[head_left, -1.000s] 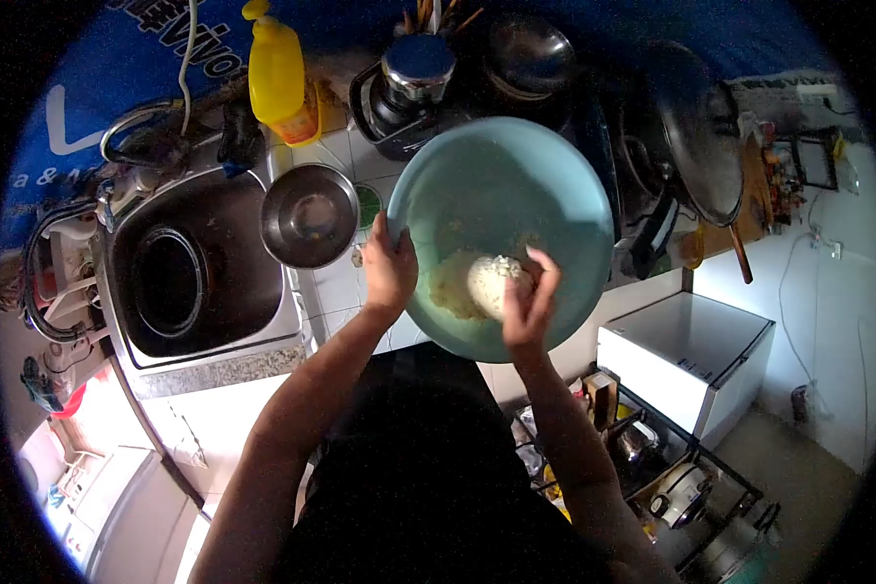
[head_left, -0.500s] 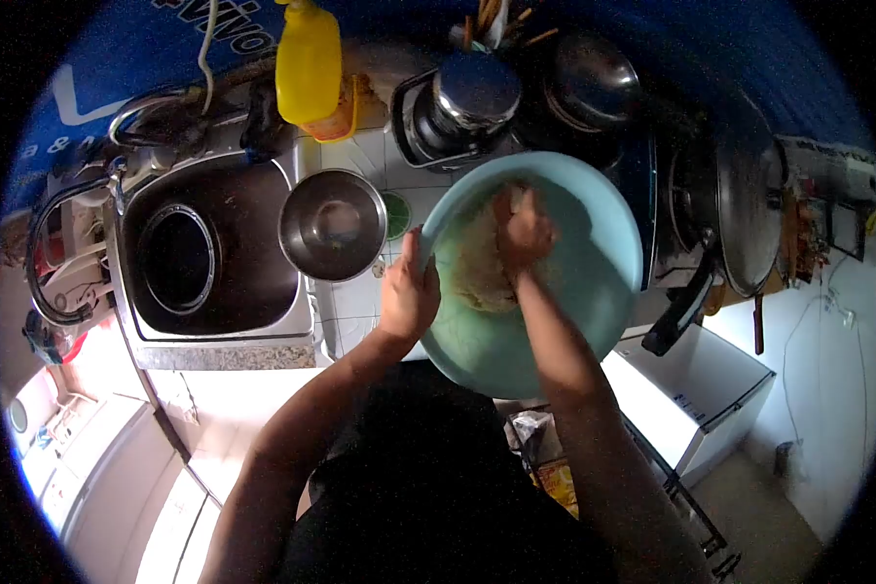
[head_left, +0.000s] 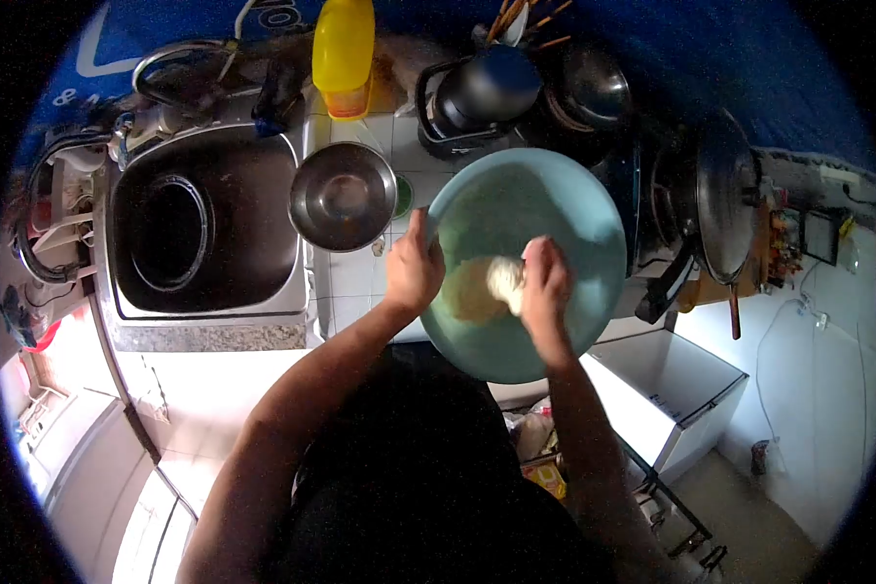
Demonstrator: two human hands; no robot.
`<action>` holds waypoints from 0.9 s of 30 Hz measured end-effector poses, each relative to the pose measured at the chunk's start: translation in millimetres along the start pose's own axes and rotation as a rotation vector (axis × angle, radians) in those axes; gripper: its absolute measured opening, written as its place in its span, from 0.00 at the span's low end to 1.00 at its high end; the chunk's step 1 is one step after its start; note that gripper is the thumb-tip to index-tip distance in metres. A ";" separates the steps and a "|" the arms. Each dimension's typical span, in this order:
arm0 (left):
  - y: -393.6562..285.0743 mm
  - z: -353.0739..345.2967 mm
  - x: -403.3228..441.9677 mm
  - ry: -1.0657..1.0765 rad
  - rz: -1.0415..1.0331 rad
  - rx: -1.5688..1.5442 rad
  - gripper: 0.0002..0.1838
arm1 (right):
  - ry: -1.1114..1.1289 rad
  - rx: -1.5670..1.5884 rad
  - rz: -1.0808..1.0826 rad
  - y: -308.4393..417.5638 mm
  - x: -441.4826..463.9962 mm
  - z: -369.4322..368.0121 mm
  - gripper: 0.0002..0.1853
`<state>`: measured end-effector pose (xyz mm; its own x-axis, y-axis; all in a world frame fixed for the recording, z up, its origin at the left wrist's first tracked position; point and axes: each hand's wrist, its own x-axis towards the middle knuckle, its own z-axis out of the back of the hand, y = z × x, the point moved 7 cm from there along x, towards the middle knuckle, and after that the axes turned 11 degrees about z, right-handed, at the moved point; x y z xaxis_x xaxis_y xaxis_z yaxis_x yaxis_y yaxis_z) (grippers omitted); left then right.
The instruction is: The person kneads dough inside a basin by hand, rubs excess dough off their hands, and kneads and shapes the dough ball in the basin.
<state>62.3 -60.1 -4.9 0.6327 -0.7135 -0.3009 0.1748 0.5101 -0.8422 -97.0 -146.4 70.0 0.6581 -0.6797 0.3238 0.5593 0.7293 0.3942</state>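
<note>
- The pale dough sat in the blue-green basin, near the middle of its floor, against the right hand and beside a yellowish patch of residue.
- The right hand was partly closed, its fingers curled onto the dough's right side; blur hid how firmly they had hold.
- The left hand was closed on the basin's left rim, thumb up along the wall; the fingers underneath could not be told.
- A hard push at the near side might have tipped or slid the basin, since its near edge seemed to reach past the tabletop and only one hand steadied it. Sticky dough could also have clung to the fingers or torn.
- The dough's visible part ran slightly longer from the far side toward the body, its lower end slanting right; with fingers covering part of it, its true long axis could not be told.
- Just left of the basin stood a steel bowl, with the sink beyond it and a yellow bottle farther back.
</note>
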 end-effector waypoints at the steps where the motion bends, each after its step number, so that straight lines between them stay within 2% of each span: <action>1: -3.5 0.8 -0.7 0.009 0.002 -0.005 0.22 | -0.030 0.035 0.010 12.7 -5.3 6.3 0.13; 3: -8.8 4.1 -1.4 0.022 -0.018 -0.038 0.23 | -0.056 0.076 0.016 35.6 -8.4 10.4 0.13; 5: -3.9 -0.9 -0.7 0.016 -0.030 -0.017 0.23 | 0.126 0.029 -0.020 28.5 -34.8 -19.5 0.17; 8: -3.7 -2.9 0.0 0.020 -0.065 -0.003 0.24 | 0.075 -0.119 -0.191 -30.5 -82.8 -89.1 0.19; 9: -3.2 -3.2 0.5 0.034 -0.078 -0.011 0.24 | -0.063 -0.382 0.119 3.5 -46.0 -66.3 0.19; 10: -1.7 -4.0 2.1 0.040 -0.072 0.004 0.24 | -0.059 -0.371 0.107 8.4 -20.5 -61.0 0.19; 12: -5.0 -3.5 2.5 0.041 -0.099 -0.001 0.26 | 0.174 -0.246 -0.068 -4.8 12.6 -76.4 0.18; 16: -10.6 -2.1 12.9 0.062 -0.094 0.047 0.28 | 0.249 -0.419 -0.055 -30.3 28.0 -102.5 0.18; 18: -12.2 -2.2 15.0 -0.031 -0.226 0.059 0.30 | 0.257 -0.303 -0.227 -67.5 23.2 -124.1 0.19; 19: -13.3 -0.2 13.7 -0.016 -0.186 0.091 0.30 | 0.248 -0.310 -0.222 -86.9 18.2 -140.1 0.19; 20: -16.8 1.7 12.1 -0.019 -0.196 0.084 0.30 | 0.169 -0.157 -0.337 -114.8 7.5 -157.1 0.19; 21: -13.9 1.2 14.9 0.007 -0.115 0.095 0.29 | 0.086 -0.001 -0.448 -119.5 8.5 -153.5 0.19; 22: -10.6 0.1 17.2 0.034 -0.034 0.105 0.28 | 0.075 -0.011 -0.443 -118.5 6.0 -144.6 0.19; 24: -5.7 -2.1 21.3 0.023 -0.028 0.094 0.27 | 0.156 0.338 -0.230 -53.0 31.0 -88.7 0.16; 25: 0.4 -3.9 23.0 0.015 -0.006 0.095 0.26 | 0.253 0.381 -0.157 -32.9 32.7 -59.5 0.13; 26: 5.5 -5.4 22.9 0.016 -0.004 0.086 0.26 | 0.114 0.368 -0.020 -23.7 23.2 -38.3 0.11; 27: 7.5 -4.0 22.9 -0.017 -0.046 0.052 0.25 | 0.088 0.460 -0.255 -8.5 10.5 -15.4 0.10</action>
<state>75.0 -74.5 -19.9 0.6355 -0.7288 -0.2548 0.2425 0.5017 -0.8303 -87.1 -158.5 56.8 0.5806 -0.8076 0.1030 0.4410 0.4183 0.7941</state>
